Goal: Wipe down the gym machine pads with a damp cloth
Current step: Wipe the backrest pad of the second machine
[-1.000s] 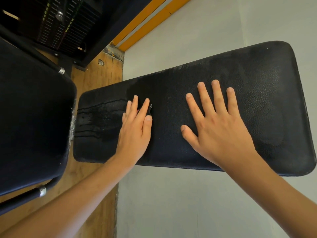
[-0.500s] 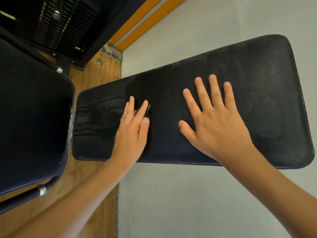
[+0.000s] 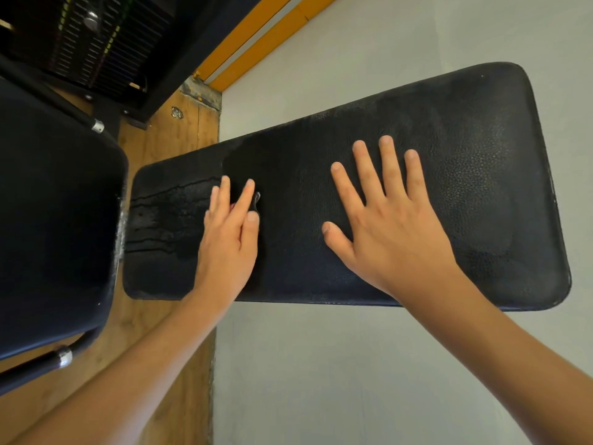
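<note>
A long black padded bench pad (image 3: 481,187) runs across the middle of the head view, with wet streaks near its left end. My left hand (image 3: 227,242) lies flat on that left part, fingers straight, pressing a dark cloth (image 3: 238,183) against the pad. Most of the cloth is hidden under the hand; only a dark fold shows beside the fingertips. My right hand (image 3: 391,220) rests flat on the middle of the pad with fingers spread and holds nothing.
A second black pad (image 3: 54,220) fills the left side, close to the long pad's left end, with a chrome-tipped black bar (image 3: 61,356) below it. A weight stack (image 3: 96,33) stands at top left. Wooden flooring (image 3: 179,139) and grey floor (image 3: 353,380) lie beneath.
My left hand has slid a little to the left along the pad with the cloth under it. My right hand has stayed flat on the pad.
</note>
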Demonstrator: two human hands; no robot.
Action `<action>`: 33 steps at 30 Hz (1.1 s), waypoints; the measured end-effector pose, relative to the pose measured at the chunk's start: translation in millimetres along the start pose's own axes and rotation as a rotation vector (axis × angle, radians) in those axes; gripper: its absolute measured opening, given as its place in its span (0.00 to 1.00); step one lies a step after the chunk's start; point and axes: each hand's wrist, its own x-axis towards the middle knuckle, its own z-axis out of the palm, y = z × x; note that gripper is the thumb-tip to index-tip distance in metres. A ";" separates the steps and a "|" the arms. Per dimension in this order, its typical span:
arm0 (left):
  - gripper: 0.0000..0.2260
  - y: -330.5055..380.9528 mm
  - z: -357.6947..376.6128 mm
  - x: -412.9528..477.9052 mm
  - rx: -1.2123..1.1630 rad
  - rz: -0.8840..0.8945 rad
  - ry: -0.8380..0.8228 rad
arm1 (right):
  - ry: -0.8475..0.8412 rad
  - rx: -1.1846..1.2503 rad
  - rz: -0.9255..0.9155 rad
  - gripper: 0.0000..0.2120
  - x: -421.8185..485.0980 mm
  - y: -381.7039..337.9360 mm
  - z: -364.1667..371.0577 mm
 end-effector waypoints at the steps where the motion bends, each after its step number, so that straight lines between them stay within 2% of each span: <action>1: 0.21 0.5 0.9 3.3 0.005 0.002 0.004 | -0.002 -0.001 0.002 0.37 -0.1 0.5 -0.2; 10: 0.21 -22.5 4.1 -33.2 0.059 0.057 0.013 | -0.055 0.085 0.046 0.36 -1.9 -13.2 -11.7; 14: 0.21 -22.5 3.3 -31.4 0.042 0.056 0.007 | -0.020 0.184 -0.111 0.34 3.0 -45.7 -19.3; 17: 0.22 -23.6 4.0 -30.4 0.041 0.058 -0.001 | -0.082 0.221 -0.190 0.33 12.0 -66.0 -13.0; 25: 0.21 -24.4 1.3 -23.9 -0.008 0.073 -0.036 | -0.135 0.055 -0.191 0.34 17.6 -73.0 4.2; 29: 0.20 -22.5 -5.8 4.5 -0.092 0.023 0.042 | -0.154 0.048 -0.188 0.34 17.9 -75.5 2.3; 33: 0.20 -12.4 -13.4 54.8 -0.117 0.055 0.081 | -0.160 0.060 -0.188 0.35 17.5 -74.4 2.7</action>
